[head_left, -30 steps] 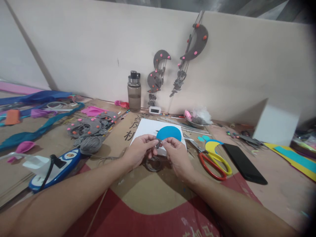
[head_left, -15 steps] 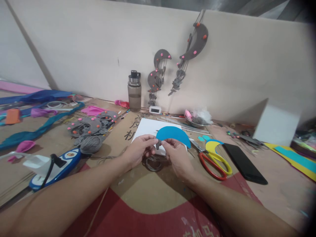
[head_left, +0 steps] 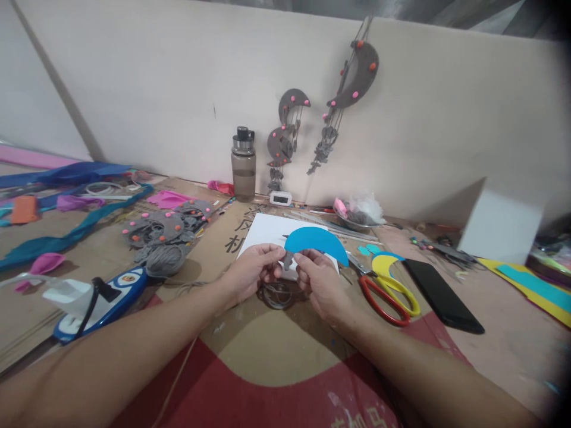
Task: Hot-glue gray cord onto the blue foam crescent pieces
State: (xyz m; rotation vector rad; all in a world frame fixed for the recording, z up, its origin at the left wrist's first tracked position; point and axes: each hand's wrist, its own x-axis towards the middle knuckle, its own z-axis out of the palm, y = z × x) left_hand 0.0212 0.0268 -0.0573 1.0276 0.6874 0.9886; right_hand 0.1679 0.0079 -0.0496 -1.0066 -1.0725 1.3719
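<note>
A blue crescent cutout [head_left: 316, 241] stands up between my hands, over a white sheet [head_left: 267, 229]. With thumb and fingers together, my left hand [head_left: 254, 267] pinches around the cutout's left tip. My right hand [head_left: 321, 279] is closed in a pinch just to the right of that tip. Between the two thumbs a small grey piece [head_left: 288, 260] hangs below the tip; how it is joined to the cutout cannot be made out. Beneath the hands lies a coil of grey cord [head_left: 276, 295]. Scissors with red and yellow handles [head_left: 386, 297] rest to the right.
A black phone [head_left: 441, 294] and a yellow-and-blue crescent [head_left: 386, 264] lie right of the scissors' blades. On the left are a grey yarn ball [head_left: 165, 260] and a blue-and-white glue gun [head_left: 102, 303]. At the back stand a bottle [head_left: 243, 172] and a small dish [head_left: 357, 220].
The blue cutout has shifted slightly to the right. More of the grey piece shows between the thumbs, and my right fingertips sit a little farther from the left ones.
</note>
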